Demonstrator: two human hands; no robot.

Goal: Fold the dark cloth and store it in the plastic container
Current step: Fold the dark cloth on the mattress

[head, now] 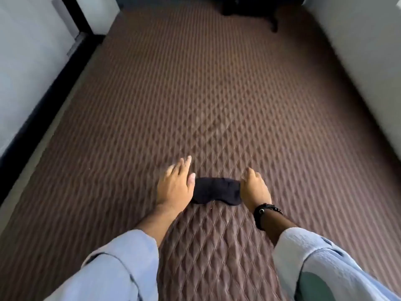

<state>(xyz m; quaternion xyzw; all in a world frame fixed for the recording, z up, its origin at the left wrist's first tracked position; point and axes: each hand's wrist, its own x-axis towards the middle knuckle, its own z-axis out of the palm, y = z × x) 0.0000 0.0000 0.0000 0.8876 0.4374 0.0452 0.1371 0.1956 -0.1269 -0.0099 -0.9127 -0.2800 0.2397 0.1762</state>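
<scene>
A small dark cloth (pixel 217 190) lies folded into a short band on the brown quilted bedspread (pixel 206 94). My left hand (pixel 176 185) rests flat at the cloth's left end, fingers spread, thumb touching the fabric. My right hand (pixel 255 187) is curled at the cloth's right end, its fingertips on or pinching the edge; the grip is hidden. A black bracelet sits on my right wrist. No plastic container is in view.
The bedspread stretches far ahead. A pale wall (pixel 26 68) with a black strip runs along the left, another pale wall (pixel 364 51) along the right. A dark object with a leg (pixel 251 7) stands beyond the bed's far end.
</scene>
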